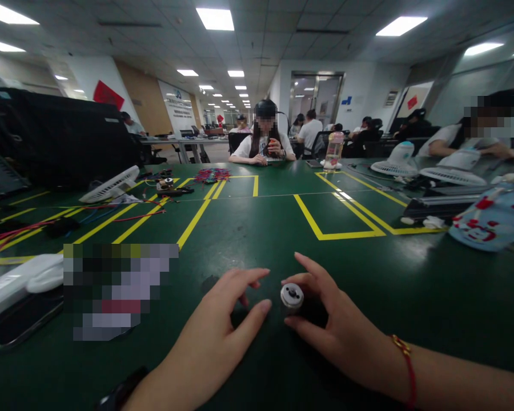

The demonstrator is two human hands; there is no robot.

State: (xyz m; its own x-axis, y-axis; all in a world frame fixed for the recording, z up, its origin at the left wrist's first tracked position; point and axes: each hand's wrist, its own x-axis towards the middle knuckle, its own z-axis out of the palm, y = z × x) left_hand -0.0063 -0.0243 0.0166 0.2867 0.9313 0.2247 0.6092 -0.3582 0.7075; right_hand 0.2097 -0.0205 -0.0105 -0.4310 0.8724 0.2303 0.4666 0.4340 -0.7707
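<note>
Right hand (pixel 338 319): half curled, thumb and fingers arched about the metal cylinder (pixel 292 295); whether they pressed on it could not be told.
Metal cylinder: stood upright on the green table (pixel 257 228), long axis vertical, its pale end face (dark at the centre) pointing up; it sat near the right fingertips, left of that palm.
Left hand (pixel 223 325): fingers and thumb parted, the thumb tip near the cylinder but apart from it.
Yellow tape (pixel 351 234): marked outlines farther across the table.
Blue container (pixel 488 220): bore a red-and-white printed figure, at far right.
Wall sign (pixel 176 108): carried a blue logo above lettering too small to read.
</note>
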